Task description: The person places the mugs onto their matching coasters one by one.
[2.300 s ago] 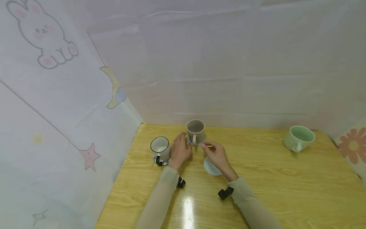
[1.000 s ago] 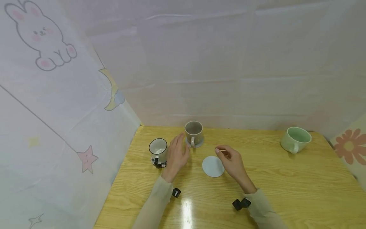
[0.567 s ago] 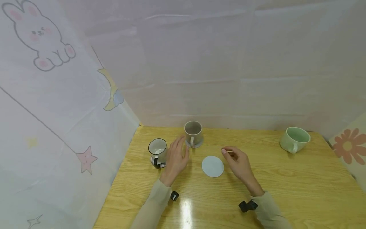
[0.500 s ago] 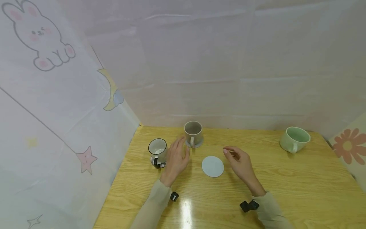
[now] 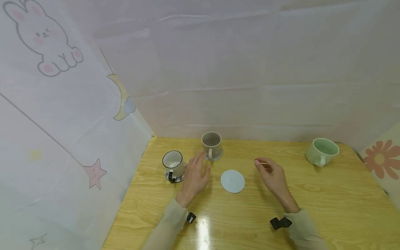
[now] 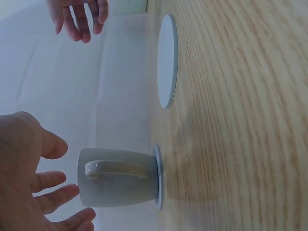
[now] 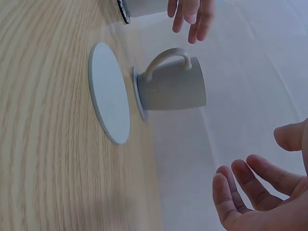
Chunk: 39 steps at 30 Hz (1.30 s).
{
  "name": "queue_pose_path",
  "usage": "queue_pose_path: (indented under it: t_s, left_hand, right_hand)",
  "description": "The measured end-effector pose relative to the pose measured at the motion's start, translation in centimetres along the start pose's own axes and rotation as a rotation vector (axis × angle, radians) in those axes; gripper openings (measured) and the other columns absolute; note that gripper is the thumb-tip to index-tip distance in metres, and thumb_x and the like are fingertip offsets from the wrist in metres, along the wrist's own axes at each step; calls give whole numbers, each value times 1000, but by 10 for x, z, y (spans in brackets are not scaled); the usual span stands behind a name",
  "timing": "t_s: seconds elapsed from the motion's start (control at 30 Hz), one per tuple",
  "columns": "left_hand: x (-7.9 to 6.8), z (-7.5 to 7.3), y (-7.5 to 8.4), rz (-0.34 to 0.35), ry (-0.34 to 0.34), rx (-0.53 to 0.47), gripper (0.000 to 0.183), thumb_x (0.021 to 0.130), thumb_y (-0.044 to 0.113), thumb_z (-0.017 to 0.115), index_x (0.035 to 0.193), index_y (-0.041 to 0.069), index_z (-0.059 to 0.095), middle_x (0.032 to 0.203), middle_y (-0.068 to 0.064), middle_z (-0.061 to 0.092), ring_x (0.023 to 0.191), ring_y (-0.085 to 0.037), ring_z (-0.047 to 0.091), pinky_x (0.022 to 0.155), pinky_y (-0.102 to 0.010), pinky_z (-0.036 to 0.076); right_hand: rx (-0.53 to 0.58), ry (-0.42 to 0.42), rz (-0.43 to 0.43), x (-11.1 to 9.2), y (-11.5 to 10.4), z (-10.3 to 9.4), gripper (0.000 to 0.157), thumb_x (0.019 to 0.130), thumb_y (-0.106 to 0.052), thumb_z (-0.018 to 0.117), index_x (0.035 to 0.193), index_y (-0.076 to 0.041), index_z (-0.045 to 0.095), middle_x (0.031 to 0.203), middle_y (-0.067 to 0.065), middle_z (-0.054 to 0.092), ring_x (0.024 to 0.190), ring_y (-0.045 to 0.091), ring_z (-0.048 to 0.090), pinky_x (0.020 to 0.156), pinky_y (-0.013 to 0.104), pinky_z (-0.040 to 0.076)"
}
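Note:
A grey-beige mug (image 5: 211,144) stands on a round grey coaster (image 5: 217,156) at the back of the table, its handle toward me. My left hand (image 5: 193,178) hovers in front and left of that mug, fingers spread and holding nothing. In the left wrist view its fingertips overlap the mug's rim. A round pale blue coaster (image 5: 232,181) lies bare between my hands. To its right, my right hand (image 5: 273,177) is raised over the table with loosely bent fingers and nothing in them. Left of my left hand, a white mug (image 5: 173,164) with a black rim sits on a plaid coaster (image 5: 180,178).
A pale green mug (image 5: 322,152) stands at the back right on the bare wood table (image 5: 328,198). A light cloth wall (image 5: 234,69) rises right behind the table's back edge, and a printed cloth (image 5: 62,139) hangs along the left.
My right hand has left the grey mug's coaster and moved right, uncovering the pale blue coaster. My left hand has lifted and drawn slightly back toward me. The mugs stay in place.

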<state>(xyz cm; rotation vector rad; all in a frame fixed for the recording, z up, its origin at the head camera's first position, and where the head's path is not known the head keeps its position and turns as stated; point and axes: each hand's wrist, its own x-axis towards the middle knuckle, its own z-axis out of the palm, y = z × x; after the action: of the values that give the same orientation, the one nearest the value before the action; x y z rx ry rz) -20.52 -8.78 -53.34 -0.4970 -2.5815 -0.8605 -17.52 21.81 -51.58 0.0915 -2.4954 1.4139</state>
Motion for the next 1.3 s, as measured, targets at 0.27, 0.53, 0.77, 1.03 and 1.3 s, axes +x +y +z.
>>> queue_pose_path:
  t_s: [0.27, 0.53, 0.77, 1.03, 1.3]
  left_hand:
    - [-4, 2, 3, 36, -14, -17, 50, 104, 21, 66, 150, 4, 57, 152, -18, 60, 139, -37, 59, 115, -56, 50]
    - [-9, 6, 6, 33, -63, 1, 52, 104, 22, 67, 153, 9, 55, 153, -14, 61, 135, -36, 62, 111, -54, 53]
    - [-12, 11, 9, 49, -93, 25, 52, 105, 23, 67, 153, 8, 55, 152, -13, 61, 134, -34, 62, 111, -52, 54]
    - [-13, 14, 12, 61, -113, 22, 50, 105, 23, 65, 150, 5, 57, 153, -15, 60, 137, -37, 60, 114, -54, 51]
    - [-14, 20, 14, 50, -167, 22, 50, 105, 25, 65, 151, 6, 56, 154, -13, 59, 138, -34, 59, 117, -51, 49]
  right_hand:
    - [-17, 37, 25, -3, 7, -17, 39, 111, -33, 61, 133, -3, 72, 130, 21, 73, 102, -17, 56, 82, 5, 49]
    - [-33, 96, 16, 1, 15, -35, 37, 110, -29, 63, 132, -1, 72, 128, 22, 74, 100, -23, 54, 82, 0, 45]
    - [-48, 112, 39, 1, 21, -46, 38, 109, -29, 63, 133, -1, 72, 130, 24, 73, 99, -23, 53, 80, 0, 45]
    - [-75, 136, 57, 0, 28, -57, 41, 110, -33, 61, 133, -1, 72, 130, 24, 72, 98, -23, 53, 79, 0, 45]
    - [-70, 178, 50, 1, 39, -69, 38, 108, -29, 64, 129, 1, 73, 123, 21, 74, 95, -23, 55, 78, 1, 46]
